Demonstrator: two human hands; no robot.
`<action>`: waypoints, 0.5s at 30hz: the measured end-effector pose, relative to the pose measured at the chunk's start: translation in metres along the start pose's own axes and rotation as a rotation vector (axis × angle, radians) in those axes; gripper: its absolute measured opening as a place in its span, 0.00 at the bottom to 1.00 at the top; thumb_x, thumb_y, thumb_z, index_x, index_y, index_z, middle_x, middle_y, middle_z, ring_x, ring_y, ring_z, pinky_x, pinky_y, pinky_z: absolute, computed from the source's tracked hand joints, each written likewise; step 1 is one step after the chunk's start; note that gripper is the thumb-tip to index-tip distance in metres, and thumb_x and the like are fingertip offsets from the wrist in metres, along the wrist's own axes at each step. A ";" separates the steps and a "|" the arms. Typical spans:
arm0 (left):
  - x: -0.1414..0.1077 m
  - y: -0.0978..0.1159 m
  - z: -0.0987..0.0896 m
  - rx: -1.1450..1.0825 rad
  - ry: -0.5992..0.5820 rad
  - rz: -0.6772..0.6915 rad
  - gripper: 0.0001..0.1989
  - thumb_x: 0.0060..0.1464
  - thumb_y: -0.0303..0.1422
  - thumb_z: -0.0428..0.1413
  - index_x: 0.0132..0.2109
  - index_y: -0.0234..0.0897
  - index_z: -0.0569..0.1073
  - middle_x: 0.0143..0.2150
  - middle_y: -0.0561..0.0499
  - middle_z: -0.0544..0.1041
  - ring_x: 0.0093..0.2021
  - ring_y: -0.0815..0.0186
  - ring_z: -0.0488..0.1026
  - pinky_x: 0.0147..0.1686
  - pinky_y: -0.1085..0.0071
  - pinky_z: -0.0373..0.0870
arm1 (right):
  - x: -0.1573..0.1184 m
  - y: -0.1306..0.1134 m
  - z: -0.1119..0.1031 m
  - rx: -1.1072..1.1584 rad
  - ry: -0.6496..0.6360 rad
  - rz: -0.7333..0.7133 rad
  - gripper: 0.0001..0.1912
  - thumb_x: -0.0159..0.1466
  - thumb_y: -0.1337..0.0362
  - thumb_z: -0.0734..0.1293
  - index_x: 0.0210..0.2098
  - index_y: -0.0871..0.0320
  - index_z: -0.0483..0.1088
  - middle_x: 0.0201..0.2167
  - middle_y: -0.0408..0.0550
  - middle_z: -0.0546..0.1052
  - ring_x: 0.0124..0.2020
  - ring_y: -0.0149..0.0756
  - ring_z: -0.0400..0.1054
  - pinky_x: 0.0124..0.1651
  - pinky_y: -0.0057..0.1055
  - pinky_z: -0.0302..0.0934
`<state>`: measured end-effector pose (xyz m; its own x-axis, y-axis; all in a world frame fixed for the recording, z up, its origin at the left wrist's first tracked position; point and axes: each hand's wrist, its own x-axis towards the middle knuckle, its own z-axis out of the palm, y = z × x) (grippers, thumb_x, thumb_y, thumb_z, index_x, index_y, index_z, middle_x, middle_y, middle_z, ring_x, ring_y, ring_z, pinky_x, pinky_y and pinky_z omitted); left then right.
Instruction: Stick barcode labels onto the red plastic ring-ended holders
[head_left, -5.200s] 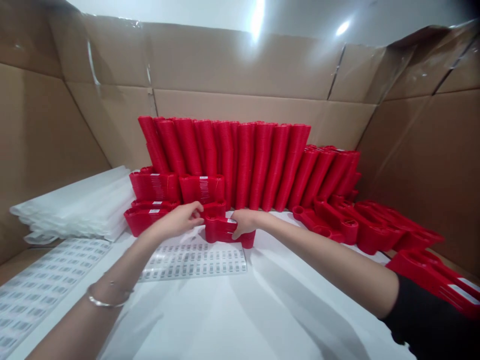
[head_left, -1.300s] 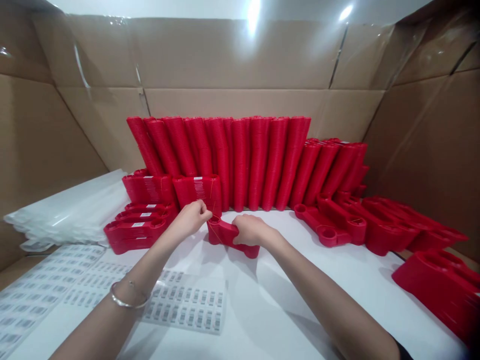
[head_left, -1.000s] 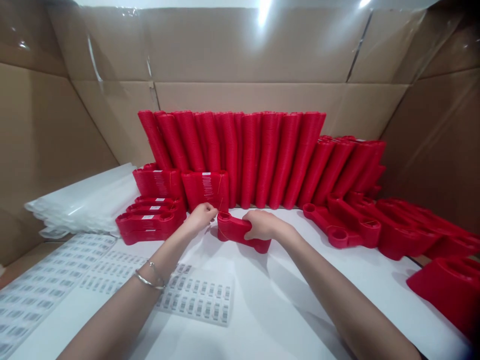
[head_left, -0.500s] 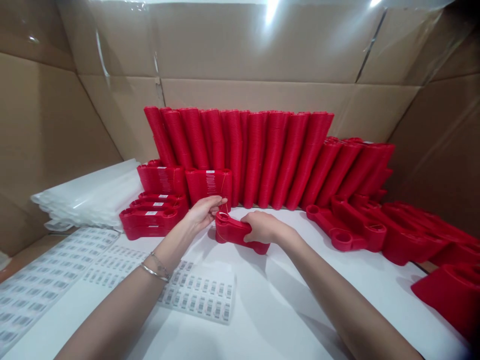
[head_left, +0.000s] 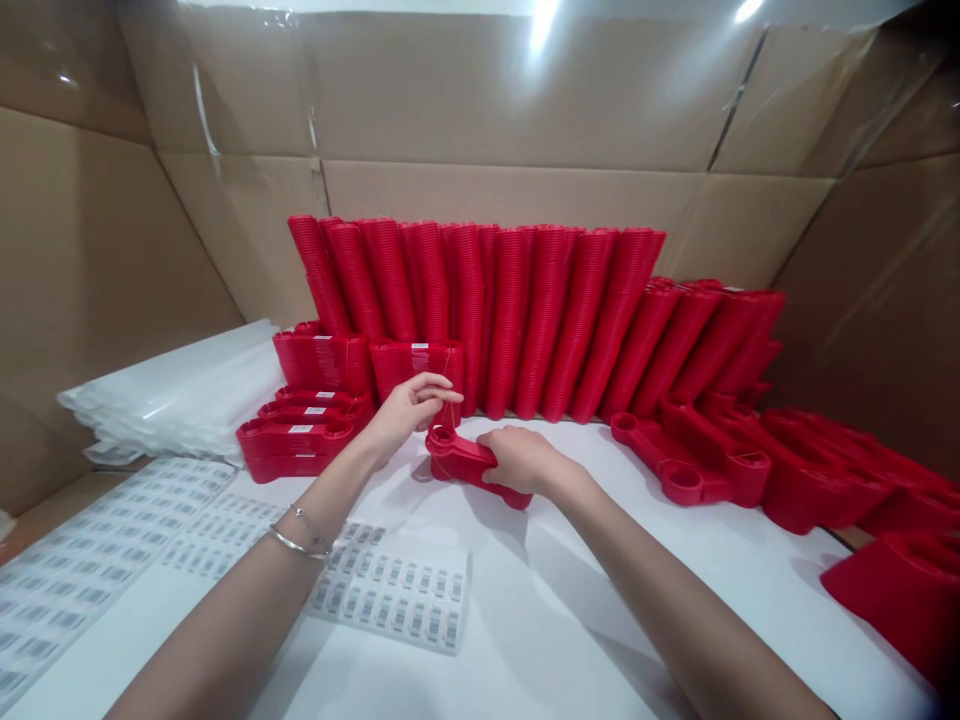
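My right hand [head_left: 521, 460] grips the right part of a small stack of red plastic pieces [head_left: 459, 462], ring-ended and narrow-waisted, tilted just above or on the white table. My left hand [head_left: 416, 405] is over the stack's left end, thumb and fingers pinching a thin yellowish rubber band [head_left: 451, 412]. The band is pulled up from the ring at that end. Behind the left hand stands a banded red stack [head_left: 418, 362] with a small white label on top. The fingertips of my right hand are partly hidden behind the stack.
Tall red stacks [head_left: 517, 320] line the back by a cardboard wall [head_left: 495, 110]. Labelled red stacks [head_left: 296, 450], clear plastic bags [head_left: 180, 385] and barcode sticker sheets [head_left: 397, 590] are at left. More red pieces [head_left: 682, 465] lie on the white table [head_left: 540, 620] at right.
My left hand has risen slightly, stretching the rubber band upward from the stack's left end. My right hand and the stack have shifted slightly left.
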<state>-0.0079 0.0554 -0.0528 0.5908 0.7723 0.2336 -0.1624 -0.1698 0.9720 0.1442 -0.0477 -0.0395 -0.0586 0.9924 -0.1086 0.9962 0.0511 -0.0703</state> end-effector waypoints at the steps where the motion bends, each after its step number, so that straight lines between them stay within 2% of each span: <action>1: 0.001 0.000 0.000 0.048 -0.009 -0.006 0.13 0.41 0.26 0.55 0.39 0.35 0.68 0.37 0.49 0.77 0.16 0.80 0.54 0.17 0.81 0.49 | -0.001 -0.001 -0.001 -0.002 -0.004 -0.001 0.09 0.52 0.65 0.61 0.33 0.55 0.68 0.31 0.46 0.73 0.31 0.36 0.67 0.25 0.26 0.48; 4: 0.004 -0.009 -0.006 0.180 0.030 -0.044 0.11 0.42 0.25 0.51 0.37 0.35 0.67 0.33 0.51 0.76 0.18 0.78 0.58 0.18 0.81 0.54 | -0.003 -0.001 -0.003 -0.002 -0.028 0.012 0.09 0.52 0.64 0.61 0.33 0.55 0.68 0.31 0.46 0.73 0.30 0.35 0.66 0.25 0.26 0.48; 6: 0.006 -0.021 -0.012 0.271 0.062 -0.090 0.08 0.42 0.24 0.49 0.34 0.34 0.66 0.26 0.54 0.73 0.17 0.77 0.60 0.19 0.79 0.57 | -0.003 0.001 -0.004 0.003 -0.043 0.027 0.09 0.50 0.63 0.62 0.33 0.55 0.68 0.31 0.45 0.73 0.30 0.35 0.66 0.24 0.26 0.49; 9: 0.002 -0.041 -0.017 0.431 -0.008 -0.165 0.05 0.38 0.22 0.49 0.27 0.33 0.67 0.17 0.56 0.68 0.17 0.72 0.63 0.18 0.77 0.59 | 0.000 0.006 -0.003 0.011 -0.053 0.042 0.12 0.48 0.62 0.64 0.33 0.54 0.68 0.31 0.44 0.73 0.29 0.34 0.66 0.24 0.25 0.50; 12: -0.004 -0.051 -0.014 0.567 -0.120 -0.159 0.07 0.33 0.20 0.51 0.24 0.33 0.69 0.19 0.54 0.70 0.22 0.68 0.67 0.22 0.75 0.61 | 0.004 0.010 0.000 0.008 -0.055 0.064 0.14 0.46 0.61 0.66 0.34 0.55 0.68 0.31 0.44 0.73 0.29 0.34 0.66 0.24 0.25 0.51; 15: -0.007 -0.050 -0.009 0.660 -0.178 -0.101 0.08 0.32 0.20 0.53 0.26 0.33 0.70 0.25 0.52 0.73 0.28 0.65 0.69 0.27 0.73 0.64 | 0.007 0.013 0.003 -0.002 -0.051 0.084 0.15 0.45 0.61 0.66 0.33 0.56 0.69 0.31 0.46 0.73 0.28 0.35 0.66 0.24 0.26 0.51</action>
<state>-0.0112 0.0642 -0.1032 0.7079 0.7009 0.0867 0.3821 -0.4833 0.7877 0.1568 -0.0405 -0.0444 0.0223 0.9862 -0.1641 0.9979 -0.0321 -0.0570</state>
